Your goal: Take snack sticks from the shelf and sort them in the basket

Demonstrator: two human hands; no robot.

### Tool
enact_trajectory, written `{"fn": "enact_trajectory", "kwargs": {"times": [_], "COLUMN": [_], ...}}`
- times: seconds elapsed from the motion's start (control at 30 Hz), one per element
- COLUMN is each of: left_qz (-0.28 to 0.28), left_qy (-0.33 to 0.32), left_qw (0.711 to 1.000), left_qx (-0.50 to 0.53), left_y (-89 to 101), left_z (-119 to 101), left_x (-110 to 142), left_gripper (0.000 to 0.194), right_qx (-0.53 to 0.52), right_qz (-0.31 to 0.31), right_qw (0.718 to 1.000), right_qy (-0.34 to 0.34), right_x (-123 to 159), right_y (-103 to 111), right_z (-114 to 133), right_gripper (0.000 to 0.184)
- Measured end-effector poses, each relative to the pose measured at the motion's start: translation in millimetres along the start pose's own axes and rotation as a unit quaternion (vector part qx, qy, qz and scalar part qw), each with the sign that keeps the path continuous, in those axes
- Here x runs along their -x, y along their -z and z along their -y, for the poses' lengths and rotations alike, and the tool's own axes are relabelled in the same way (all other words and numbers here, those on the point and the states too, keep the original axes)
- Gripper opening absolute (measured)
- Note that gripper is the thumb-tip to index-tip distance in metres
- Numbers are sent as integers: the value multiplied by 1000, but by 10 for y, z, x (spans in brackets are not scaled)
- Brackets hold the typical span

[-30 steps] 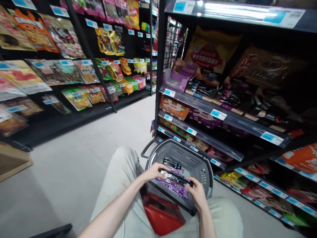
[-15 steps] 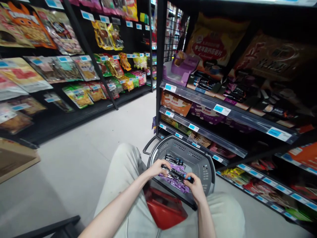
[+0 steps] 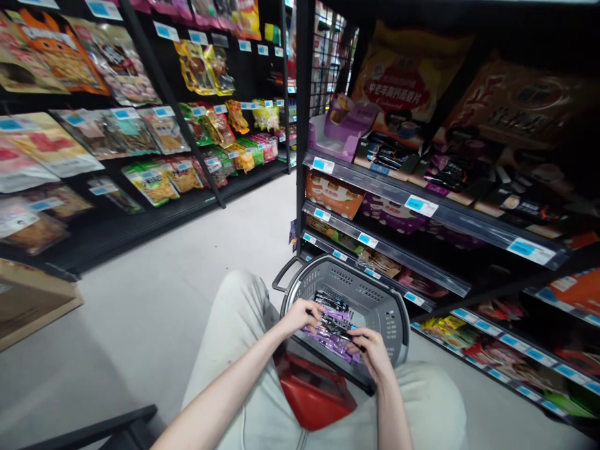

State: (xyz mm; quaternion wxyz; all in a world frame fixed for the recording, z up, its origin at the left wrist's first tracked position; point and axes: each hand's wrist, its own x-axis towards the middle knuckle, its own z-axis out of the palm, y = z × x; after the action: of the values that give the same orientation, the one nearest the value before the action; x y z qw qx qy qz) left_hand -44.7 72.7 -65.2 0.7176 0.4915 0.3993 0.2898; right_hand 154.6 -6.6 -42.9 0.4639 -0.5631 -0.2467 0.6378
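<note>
The right hand (image 3: pixel 377 356) has straightened its fingers a little since the earlier frame, and, as it and the left hand (image 3: pixel 302 317) narrowly pinch the black sachets (image 3: pixel 334 326) by opposite ends in the gray basket (image 3: pixel 380 305), light, even pressure should keep them aligned.

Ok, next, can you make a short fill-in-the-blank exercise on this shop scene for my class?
1. The left hand and right hand are over a grey shopping ____.
2. Inside it are packets coloured black and ____.
3. A cardboard box is at the picture's ____ edge.
4. The shelf labels are white and ____.
Missing words: basket; purple; left; blue.
</note>
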Motion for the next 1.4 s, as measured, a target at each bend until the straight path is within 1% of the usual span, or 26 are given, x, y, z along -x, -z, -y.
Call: {"fn": "enact_trajectory", "kwargs": {"times": [0.07,0.17,0.23,0.27,0.37,0.47,0.53,0.6,0.67,0.73,0.83,0.9,0.97,1.03,1.1,1.17,1.3,1.4], "left_qz": [11,54,76,76,48,20,-2,-24,-33,-27,-21,-29,-27,-3,25,41,49,47], "left_qy": [3,14,19,20,24,27,27,22,13,8,25,47,71,90,101,105,83,58], "left_qw": [1000,998,997,997,999,999,1000,999,998,996,993,992,992,991,990,987,988,992], "left_qx": [6,16,20,19,4,-14,-4,23,54,83,118,117,104,96,101,112,122,103], "left_y": [4,21,23,17,-23,-71,-92,-101,-97,-83,-52,-27,2,31,54,64,46,14], "left_z": [-44,-115,-143,-148,-124,-61,-14,24,44,42,25,25,43,71,100,121,122,85], "left_x": [12,39,56,60,56,30,9,-9,-23,-31,-36,-39,-45,-53,-59,-65,-68,-64], "left_gripper": [21,21,24,25,27,29,30,33,37,43,58,64,59,49,45,45,46,45], "right_qx": [-22,-59,-60,-48,40,129,164,185,189,162,98,64,39,20,0,-24,-73,-90], "right_qz": [-4,-9,-23,-32,-65,-116,-146,-161,-158,-146,-127,-112,-93,-75,-57,-45,-46,-45], "right_qw": [1000,998,997,998,995,982,972,964,962,969,979,986,992,996,998,999,996,995], "right_qy": [4,21,30,34,57,70,81,101,116,120,122,107,76,46,19,-2,-11,-1], "right_x": [21,53,62,61,38,-1,-24,-40,-48,-53,-60,-61,-57,-48,-39,-33,-34,-29], "right_y": [5,20,19,12,-37,-96,-124,-138,-145,-149,-143,-123,-87,-38,17,69,134,141], "right_z": [13,1,-21,-35,-73,-110,-137,-161,-177,-178,-160,-140,-117,-96,-79,-69,-57,-45], "right_gripper": [10,13,17,18,22,30,33,32,30,30,35,41,46,46,41,35,25,24]}}
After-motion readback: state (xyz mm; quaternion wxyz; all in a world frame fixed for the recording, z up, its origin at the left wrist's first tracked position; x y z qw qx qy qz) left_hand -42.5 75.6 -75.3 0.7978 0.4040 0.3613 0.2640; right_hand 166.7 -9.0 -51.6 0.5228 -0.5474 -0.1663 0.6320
